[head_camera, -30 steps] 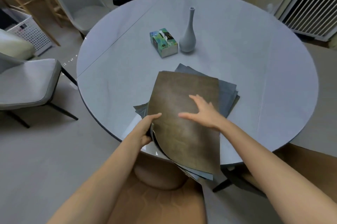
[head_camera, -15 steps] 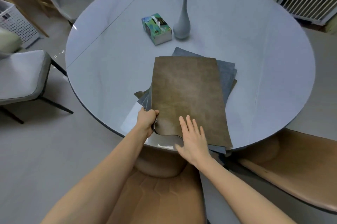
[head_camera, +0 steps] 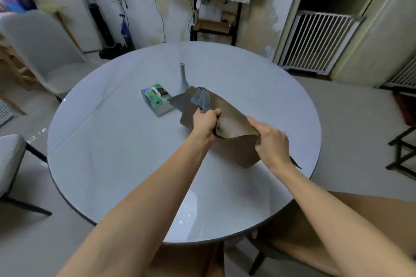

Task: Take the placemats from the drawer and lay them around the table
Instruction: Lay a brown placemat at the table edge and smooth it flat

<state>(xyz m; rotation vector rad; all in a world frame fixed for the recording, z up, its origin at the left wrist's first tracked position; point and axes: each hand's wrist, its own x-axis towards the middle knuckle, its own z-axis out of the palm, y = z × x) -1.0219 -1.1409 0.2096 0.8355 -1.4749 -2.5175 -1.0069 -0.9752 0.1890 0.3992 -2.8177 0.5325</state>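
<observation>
- Placemats: a bundle of soft brown and grey leather-like placemats (head_camera: 227, 116) is held up over the round pale-grey glossy table (head_camera: 126, 155), above its middle and toward the far right half; the sheets sag and fold between the 2 hands.
- Left hand (head_camera: 206, 122): closed in a fist around the bunched edges of the stack, where grey sheets fan out above the knuckles and a brown sheet hangs below.
- Right hand (head_camera: 271, 141): clamped on the near corner of the top brown sheet, thumb on top and fingers curled under; a pointed corner sticks out beside the wrist.
- Whether the lowest part of the bundle touches the tabletop cannot be told.
- Behind the bundle stands a slim grey long-necked vase (head_camera: 183, 78), its base hidden by the mats.
- Just to the left of the mats lies a green and blue printed tissue box (head_camera: 156, 98), flat on the table, close to the hanging brown sheet.
- A white upholstered chair (head_camera: 42, 49) stands at the far left of the table; a tan padded chair (head_camera: 351, 227) sits at the near right.
</observation>
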